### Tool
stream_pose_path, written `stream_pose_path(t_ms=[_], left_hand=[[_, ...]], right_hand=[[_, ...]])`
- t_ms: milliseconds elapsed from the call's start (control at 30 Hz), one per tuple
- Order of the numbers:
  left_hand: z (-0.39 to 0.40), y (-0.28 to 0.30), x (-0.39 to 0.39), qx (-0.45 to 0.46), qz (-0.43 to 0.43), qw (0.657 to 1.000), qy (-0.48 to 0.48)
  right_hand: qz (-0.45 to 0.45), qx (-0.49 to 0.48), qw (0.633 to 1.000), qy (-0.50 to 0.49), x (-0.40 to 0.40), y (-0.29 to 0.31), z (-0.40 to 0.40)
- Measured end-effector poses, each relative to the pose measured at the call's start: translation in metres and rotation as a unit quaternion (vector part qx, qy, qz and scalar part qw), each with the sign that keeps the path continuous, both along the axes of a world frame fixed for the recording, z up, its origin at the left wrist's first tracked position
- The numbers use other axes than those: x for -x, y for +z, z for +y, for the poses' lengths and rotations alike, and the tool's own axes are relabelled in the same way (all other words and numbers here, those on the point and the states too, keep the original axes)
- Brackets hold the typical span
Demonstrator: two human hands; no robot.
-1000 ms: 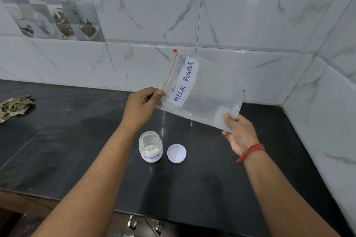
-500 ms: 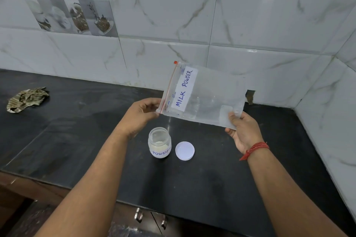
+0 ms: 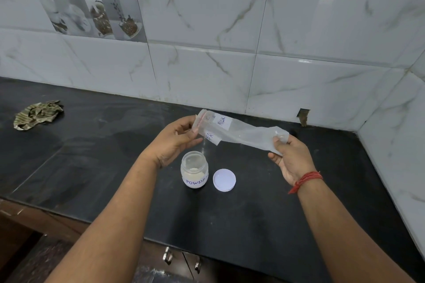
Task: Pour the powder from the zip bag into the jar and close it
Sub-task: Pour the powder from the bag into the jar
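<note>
Head view, my left hand [image 3: 181,139]: forearm rises from 7 o'clock toward the centre; my fingers and thumb pinch the zip end of the zip bag [image 3: 239,132], wrist bent a little back, the palm side facing me and to the right.
Head view, my right hand [image 3: 288,158]: forearm comes up from 5 o'clock; thumb on top and fingers curled beneath, gripping the bag's bottom corner, palm turned up and inward. A red thread band [image 3: 305,180] circles that wrist.
Head view, zip bag: clear, held in the air between my 2 hands, folded lengthwise into a narrow trough. It runs from about 9 o'clock at the zip end to 3 o'clock at the bottom end, both ends at much the same height. Its white label shows "MILK" on the upper fold. I cannot tell whether any powder is left inside.
Head view, jar [image 3: 194,172]: upright on the black counter [image 3: 92,156], mouth open, below the bag's zip end and just beside my left wrist, at its 4 o'clock. Pale powder [image 3: 194,173] fills the lower part; the label reads "POWDER".
Head view, lid [image 3: 224,179]: white, flat on the counter at the jar's 3 o'clock, just beside it, not touching.
Head view, cloth [image 3: 38,114]: crumpled, well apart at the counter's 9 o'clock.
</note>
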State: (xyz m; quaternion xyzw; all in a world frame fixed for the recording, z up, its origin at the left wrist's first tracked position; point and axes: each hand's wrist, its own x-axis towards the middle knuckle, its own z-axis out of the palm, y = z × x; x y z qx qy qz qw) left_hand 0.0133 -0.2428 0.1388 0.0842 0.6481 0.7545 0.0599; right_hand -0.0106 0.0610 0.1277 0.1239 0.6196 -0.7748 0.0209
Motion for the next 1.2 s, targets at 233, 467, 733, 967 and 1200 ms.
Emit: stream_pose_path(t_ms=[233,467,733,967,1200], left_hand=[[0.006,-0.002,0.006,0.011,0.043,0.997,0.065],[0.009,-0.003,0.010,0.014,0.076,0.982,0.171],[0.009,-0.006,0.016,0.056,0.079,0.987,0.127],[0.007,-0.004,0.015,0.083,0.022,0.990,0.113],[0.006,-0.001,0.014,0.140,0.055,0.981,0.123]], right_hand=[[0.001,-0.020,1.000,0.007,0.001,-0.005,-0.001],[-0.002,-0.027,1.000,0.011,0.000,-0.010,-0.005],[0.017,-0.043,0.999,-0.005,0.003,-0.010,-0.004],[0.037,-0.067,0.997,-0.001,0.003,-0.005,-0.002],[0.045,-0.076,0.996,0.014,0.003,-0.001,-0.003]])
